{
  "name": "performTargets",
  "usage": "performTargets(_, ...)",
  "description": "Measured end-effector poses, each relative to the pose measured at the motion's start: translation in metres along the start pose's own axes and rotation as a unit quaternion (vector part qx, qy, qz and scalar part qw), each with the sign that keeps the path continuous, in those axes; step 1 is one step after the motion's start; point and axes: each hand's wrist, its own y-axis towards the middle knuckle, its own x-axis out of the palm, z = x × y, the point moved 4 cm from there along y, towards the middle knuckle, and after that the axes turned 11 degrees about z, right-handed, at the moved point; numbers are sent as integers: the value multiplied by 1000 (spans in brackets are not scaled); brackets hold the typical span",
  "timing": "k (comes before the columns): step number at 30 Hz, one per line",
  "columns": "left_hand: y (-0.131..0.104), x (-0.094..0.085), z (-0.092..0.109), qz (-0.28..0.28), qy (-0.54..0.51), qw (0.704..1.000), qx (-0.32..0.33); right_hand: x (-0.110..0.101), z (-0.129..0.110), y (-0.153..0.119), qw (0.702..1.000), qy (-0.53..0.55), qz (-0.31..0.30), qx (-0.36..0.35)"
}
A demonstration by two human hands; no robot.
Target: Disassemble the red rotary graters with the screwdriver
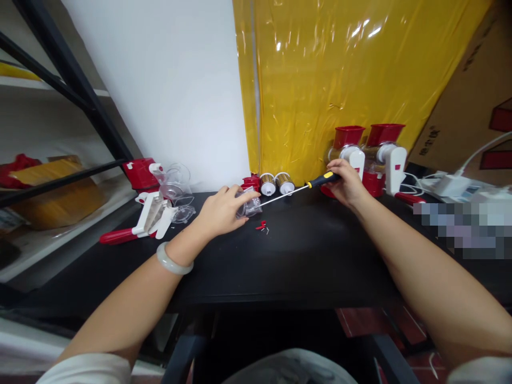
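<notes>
While the R grip (347,182) is closed round the driver's (325,178) handle in head view, the L grip (222,209) is curled, part-open, round a clear part (252,202) on or just over the tabletop (296,266), at the driver's tip. Part's prob. light, stiff, slick & brittle: hold by its sides, w/o squeezing hard. Driver's prob. light, rigid; best held by handle. Tabletop's black, smooth, w/ red bits (261,225) nearby. Behind: white panel (168,80), yellow sheet (340,69); shelves (24,250) at L, carton (452,112) at R.
</notes>
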Motion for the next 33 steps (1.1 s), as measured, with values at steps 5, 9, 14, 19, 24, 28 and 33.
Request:
performTargets(5, 0, 0, -1, -2, 4, 1000, -1, 6, -5, -6, 995, 74, -56, 46)
performTargets(9, 0, 1, -1, -3, 6, 1000, -2, -1, 1, 1, 999, -42, -1, 10)
performTargets(14, 0, 0, -1, -9, 9, 1000, -1, -4, 6, 4, 998, -64, 27, 5)
performTargets(19, 0, 0, -1, -8, 10, 1000, -2, 2, 1, -4, 995, 64, -44, 69)
performTargets(24, 1, 0, 0, -12, 10, 1000, -5, 0, 1, 0, 999, 12, -27, 37)
performTargets(28, 0, 0, 0, -9, 13, 1000, -4, -8, 8, 9, 992, -118, 33, -5)
performTargets(33, 0, -1, 0, -11, 9, 1000, -5, -3, 2, 3, 999, -47, 0, -1)
